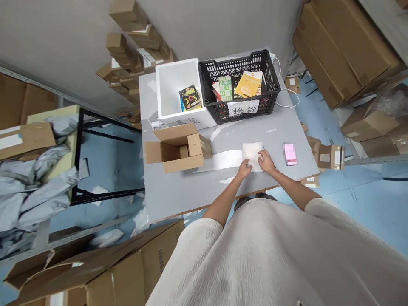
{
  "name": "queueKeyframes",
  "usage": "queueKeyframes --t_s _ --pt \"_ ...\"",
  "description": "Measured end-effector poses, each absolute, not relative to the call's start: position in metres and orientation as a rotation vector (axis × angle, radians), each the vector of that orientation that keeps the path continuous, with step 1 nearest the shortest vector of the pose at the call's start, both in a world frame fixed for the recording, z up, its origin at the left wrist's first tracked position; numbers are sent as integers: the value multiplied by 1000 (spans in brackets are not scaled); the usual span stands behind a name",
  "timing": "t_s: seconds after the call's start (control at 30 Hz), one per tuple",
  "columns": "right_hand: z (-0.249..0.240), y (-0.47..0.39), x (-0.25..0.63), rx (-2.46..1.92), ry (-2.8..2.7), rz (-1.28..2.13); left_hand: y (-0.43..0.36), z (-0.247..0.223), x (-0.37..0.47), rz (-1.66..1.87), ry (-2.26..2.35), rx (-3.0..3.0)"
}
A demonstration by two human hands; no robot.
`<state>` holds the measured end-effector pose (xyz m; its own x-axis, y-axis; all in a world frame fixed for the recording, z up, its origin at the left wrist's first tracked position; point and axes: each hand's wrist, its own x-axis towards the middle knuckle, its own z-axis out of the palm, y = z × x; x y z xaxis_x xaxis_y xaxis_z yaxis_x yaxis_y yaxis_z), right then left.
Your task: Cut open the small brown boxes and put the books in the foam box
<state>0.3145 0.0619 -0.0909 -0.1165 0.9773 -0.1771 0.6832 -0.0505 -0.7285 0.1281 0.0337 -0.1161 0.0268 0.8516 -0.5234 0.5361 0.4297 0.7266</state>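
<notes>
A flat white square packet (251,152) lies on the grey table before me; it looks wrapped in thin sheet material, and its contents are hidden. My left hand (245,168) has its fingers closed at the packet's lower left edge. From the right, my right hand (266,162) rests on the packet, thumb and fingers apart. A long white strip (225,160) stretches leftward from the packet toward an open cardboard box (204,146). Smaller brown cardboard pieces or boxes show inside that box.
At the table's back stand a white foam box (168,89) and a black plastic crate (219,111), both with books inside. A pink phone-like object (290,154) lies to the right. Grey parcels (47,187) fill a left shelf. Cartons (347,46) are stacked at the right.
</notes>
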Motion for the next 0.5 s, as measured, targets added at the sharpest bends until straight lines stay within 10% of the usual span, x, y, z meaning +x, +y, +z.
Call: queueKeyframes --t_s 0.5 --pt "-30 87 346 -1532 -1667 1171 33 -84 175 457 1270 1442"
